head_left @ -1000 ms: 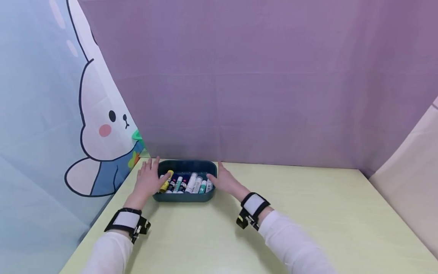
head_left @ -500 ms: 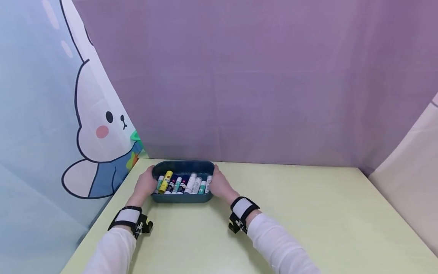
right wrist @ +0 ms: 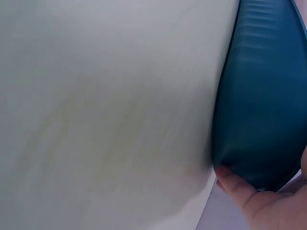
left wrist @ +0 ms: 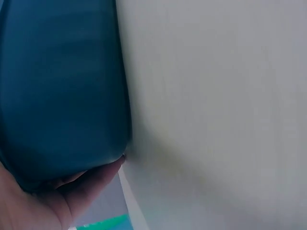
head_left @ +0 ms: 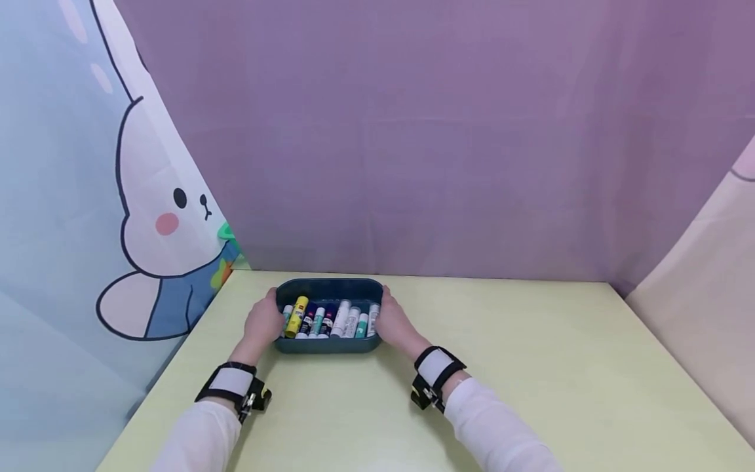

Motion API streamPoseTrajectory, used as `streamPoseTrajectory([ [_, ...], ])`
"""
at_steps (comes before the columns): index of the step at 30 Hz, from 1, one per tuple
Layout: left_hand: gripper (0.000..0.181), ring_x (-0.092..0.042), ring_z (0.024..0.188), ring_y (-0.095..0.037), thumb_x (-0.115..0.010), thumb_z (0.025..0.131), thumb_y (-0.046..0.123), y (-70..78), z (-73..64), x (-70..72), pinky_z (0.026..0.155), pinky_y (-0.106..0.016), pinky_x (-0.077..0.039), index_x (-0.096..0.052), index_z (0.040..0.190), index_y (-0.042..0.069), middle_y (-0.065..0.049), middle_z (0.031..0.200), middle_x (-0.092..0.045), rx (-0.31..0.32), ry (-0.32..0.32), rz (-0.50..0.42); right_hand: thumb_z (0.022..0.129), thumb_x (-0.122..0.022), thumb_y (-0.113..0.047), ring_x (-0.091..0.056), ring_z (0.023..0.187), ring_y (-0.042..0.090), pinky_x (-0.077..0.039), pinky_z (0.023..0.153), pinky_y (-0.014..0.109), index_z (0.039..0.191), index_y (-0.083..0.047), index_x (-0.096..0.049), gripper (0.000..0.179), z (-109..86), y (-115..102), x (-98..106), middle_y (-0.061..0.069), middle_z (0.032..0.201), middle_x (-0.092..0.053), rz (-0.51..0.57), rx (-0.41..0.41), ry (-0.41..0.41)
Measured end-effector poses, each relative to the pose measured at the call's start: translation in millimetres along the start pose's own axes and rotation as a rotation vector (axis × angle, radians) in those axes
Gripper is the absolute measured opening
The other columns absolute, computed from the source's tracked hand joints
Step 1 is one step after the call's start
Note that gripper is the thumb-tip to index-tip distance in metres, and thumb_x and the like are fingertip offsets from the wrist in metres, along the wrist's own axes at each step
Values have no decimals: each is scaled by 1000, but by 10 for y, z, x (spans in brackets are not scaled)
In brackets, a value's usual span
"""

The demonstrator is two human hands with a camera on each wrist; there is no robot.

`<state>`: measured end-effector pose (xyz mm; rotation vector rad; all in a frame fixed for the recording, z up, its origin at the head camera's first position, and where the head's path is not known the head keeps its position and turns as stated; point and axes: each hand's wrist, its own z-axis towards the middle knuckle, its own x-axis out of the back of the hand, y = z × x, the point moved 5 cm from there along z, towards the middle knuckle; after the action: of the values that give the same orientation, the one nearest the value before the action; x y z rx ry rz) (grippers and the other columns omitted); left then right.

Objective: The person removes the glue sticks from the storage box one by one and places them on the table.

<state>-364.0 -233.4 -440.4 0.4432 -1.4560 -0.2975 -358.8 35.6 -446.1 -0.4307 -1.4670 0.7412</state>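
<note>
A dark teal oblong plastic bin (head_left: 328, 346) stands near the far edge of the table. My left hand (head_left: 263, 322) grips its left end and my right hand (head_left: 398, 322) grips the right end. Lying side by side inside are several glue sticks, among them a yellow one (head_left: 297, 317) near the left; the rest are white, green or dark blue. Fingers of the left hand (left wrist: 53, 208) reach along the lower end of the bin (left wrist: 62, 96) in the left wrist view. The right wrist view has the right hand (right wrist: 273, 208) similarly against the bin wall (right wrist: 261, 110).
The pale yellow tabletop (head_left: 501, 354) extends to the right and toward me. Behind it hangs a purple curtain (head_left: 413, 164), close to the bin's back side. A blue cloth with a cartoon rabbit (head_left: 171, 190) hangs at the left.
Both hands, at first spread beside the bin with thumbs over its rim, have closed round its ends. The bin has since shifted slightly right with them. The head view has turned a little right.
</note>
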Motion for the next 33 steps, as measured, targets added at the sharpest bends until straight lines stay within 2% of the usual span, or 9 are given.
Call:
streamPoseTrajectory([
  [10, 64, -65, 79, -36, -58, 86, 6, 309, -147, -107, 59, -44, -54, -29, 140, -11, -32, 106, -62, 1, 25, 55, 87, -45, 5, -34, 135, 35, -32, 110, 46, 145, 11, -14, 66, -212, 196, 218, 28, 146, -31, 19, -7, -2],
  [16, 54, -66, 81, -36, -65, 85, 10, 537, -261, -155, 64, -45, -56, -43, 129, -13, -28, 101, -63, -21, 42, 129, 89, -45, 2, -33, 136, 37, -30, 110, 48, 146, 9, -15, 65, -353, 318, 369, 28, 147, -30, 12, -39, 9],
  [20, 45, -66, 76, -33, -70, 82, 12, 685, -295, -193, 62, -43, -57, -52, 115, -14, -24, 93, -64, -64, 17, 186, 88, -46, 2, -34, 135, 38, -31, 109, 49, 145, 10, -15, 66, -439, 416, 459, 29, 146, -31, -13, -47, 13],
  [27, 21, -64, 68, -24, -71, 82, 11, 941, -339, -239, 55, -36, -55, -64, 93, -5, -14, 82, -64, -158, -34, 310, 87, -46, 3, -35, 133, 40, -32, 108, 51, 145, 12, -15, 66, -563, 558, 601, 32, 145, -31, -42, -22, 21],
  [30, 12, -64, 66, -21, -68, 85, 9, 1045, -358, -250, 53, -34, -55, -66, 89, -2, -12, 81, -65, -197, -28, 378, 88, -45, 3, -35, 133, 39, -32, 108, 50, 145, 12, -15, 65, -595, 596, 649, 32, 145, -30, -50, -8, 24],
  [33, 11, -63, 64, -20, -66, 87, 10, 1125, -352, -248, 53, -33, -55, -67, 91, -1, -11, 79, -66, -208, -25, 415, 89, -44, 3, -38, 132, 38, -35, 106, 50, 145, 12, -15, 64, -634, 636, 692, 31, 145, -30, -63, -5, 27],
])
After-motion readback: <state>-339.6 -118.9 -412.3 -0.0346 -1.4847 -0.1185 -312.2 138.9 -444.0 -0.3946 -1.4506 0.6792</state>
